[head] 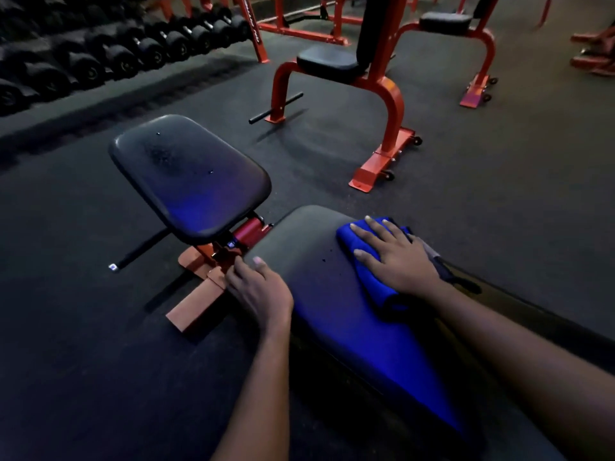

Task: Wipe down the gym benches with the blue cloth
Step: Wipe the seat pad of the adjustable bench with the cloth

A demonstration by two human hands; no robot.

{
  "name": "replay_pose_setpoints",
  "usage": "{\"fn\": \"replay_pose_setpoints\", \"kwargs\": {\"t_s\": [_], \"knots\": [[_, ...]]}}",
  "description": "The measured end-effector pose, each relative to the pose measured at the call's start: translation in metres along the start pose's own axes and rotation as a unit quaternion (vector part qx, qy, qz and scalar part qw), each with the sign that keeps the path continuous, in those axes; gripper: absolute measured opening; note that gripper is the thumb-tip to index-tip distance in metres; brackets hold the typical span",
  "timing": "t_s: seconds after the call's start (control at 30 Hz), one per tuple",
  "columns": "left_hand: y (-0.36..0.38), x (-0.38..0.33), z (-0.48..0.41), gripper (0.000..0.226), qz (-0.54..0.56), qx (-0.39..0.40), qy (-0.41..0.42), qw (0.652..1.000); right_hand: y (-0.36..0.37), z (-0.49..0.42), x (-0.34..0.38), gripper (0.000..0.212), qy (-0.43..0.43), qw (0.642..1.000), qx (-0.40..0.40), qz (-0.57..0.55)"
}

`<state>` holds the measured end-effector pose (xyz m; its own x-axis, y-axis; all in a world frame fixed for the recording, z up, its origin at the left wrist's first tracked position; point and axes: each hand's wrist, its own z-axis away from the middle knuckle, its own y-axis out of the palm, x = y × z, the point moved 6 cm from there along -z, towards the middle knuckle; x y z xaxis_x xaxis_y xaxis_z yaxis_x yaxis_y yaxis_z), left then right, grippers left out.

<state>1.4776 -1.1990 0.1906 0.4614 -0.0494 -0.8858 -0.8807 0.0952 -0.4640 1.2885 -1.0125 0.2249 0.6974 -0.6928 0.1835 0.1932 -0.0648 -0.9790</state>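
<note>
The blue cloth [371,284] lies on the long black surface [316,281] of the near bench, close to its far end and on its right side. The cloth is folded and bunched up. The right hand [396,257] lies flat on top of the cloth and presses it down. Its fingers [376,229] are straight and spread apart. The left hand [259,291] holds the left edge of the same surface. Its thumb sits on top, and its fingers [238,267] curl down over the side. Part of the surface near the person glows blue. Just past the far end is the seat pad [189,178], black and tilted, with some small specks on it. Under it is a red frame [196,314] that stands on the dark floor [466,194]. Farther back stand two more benches, one near [332,64] and one behind it [446,23], both with red legs and black pads. At the top left is a long row of black dumbbells [100,51] on a rack.
</note>
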Motion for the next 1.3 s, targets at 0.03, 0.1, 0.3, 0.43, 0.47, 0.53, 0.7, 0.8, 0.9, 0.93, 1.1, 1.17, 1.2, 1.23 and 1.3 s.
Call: {"fn": "replay_pose_setpoints", "kwargs": {"t_s": [0.03,0.1,0.3,0.43,0.47,0.53,0.7,0.8,0.9,0.93,1.1,1.17,1.2,1.23,1.3], "knots": [[0.0,0.0,0.0,0.047,0.002,0.002,-0.006,1.0,-0.002,-0.003,0.005,0.056,0.028,0.999,-0.016,-0.002],[-0.002,0.001,0.001,0.046,0.003,0.003,-0.011,1.0,0.001,0.004,0.019,0.058,0.034,0.999,-0.04,0.009],[-0.004,-0.004,0.001,0.045,0.034,0.005,-0.022,0.999,-0.002,0.013,0.014,0.059,-0.038,0.999,0.005,-0.006],[-0.001,-0.001,-0.002,0.045,0.027,0.005,-0.023,0.999,0.002,0.003,0.027,0.056,0.042,0.999,-0.031,0.012],[0.0,-0.002,-0.003,0.045,0.022,0.004,-0.027,0.999,0.002,0.009,0.028,0.058,0.02,0.999,-0.029,0.016],[0.002,-0.003,-0.003,0.047,0.012,0.005,-0.032,0.999,0.001,0.012,0.02,0.063,-0.027,1.0,-0.003,0.012],[-0.001,-0.002,0.0,0.053,0.036,-0.017,-0.025,0.999,-0.002,-0.051,0.026,0.056,0.003,1.0,-0.008,-0.001],[-0.001,-0.001,-0.001,0.047,0.046,-0.031,-0.013,0.998,-0.002,-0.061,0.04,0.054,-0.03,0.999,-0.034,0.019],[-0.002,-0.004,0.001,0.043,0.043,-0.039,0.002,0.998,-0.002,-0.036,0.035,0.059,-0.174,0.984,-0.036,0.011],[-0.003,-0.005,0.002,0.043,0.038,-0.039,-0.001,0.999,-0.001,-0.037,0.03,0.059,-0.195,0.981,-0.022,0.002],[-0.002,-0.007,0.004,0.042,0.01,-0.052,0.006,0.999,0.006,-0.115,0.056,0.054,-0.126,0.992,-0.003,-0.021],[-0.002,-0.004,0.003,0.041,0.015,-0.055,0.005,0.998,0.006,-0.12,0.071,0.052,-0.137,0.99,-0.013,-0.01],[-0.002,-0.003,0.003,0.041,0.018,-0.056,0.005,0.998,0.006,-0.114,0.072,0.052,-0.176,0.984,-0.021,-0.002],[-0.001,-0.003,0.001,0.04,0.02,-0.056,0.009,0.998,0.005,-0.105,0.071,0.053,-0.224,0.974,-0.025,-0.003],[0.0,-0.002,0.001,0.04,0.019,-0.055,0.011,0.998,0.003,-0.099,0.059,0.055,-0.282,0.959,0.001,-0.021]]}}
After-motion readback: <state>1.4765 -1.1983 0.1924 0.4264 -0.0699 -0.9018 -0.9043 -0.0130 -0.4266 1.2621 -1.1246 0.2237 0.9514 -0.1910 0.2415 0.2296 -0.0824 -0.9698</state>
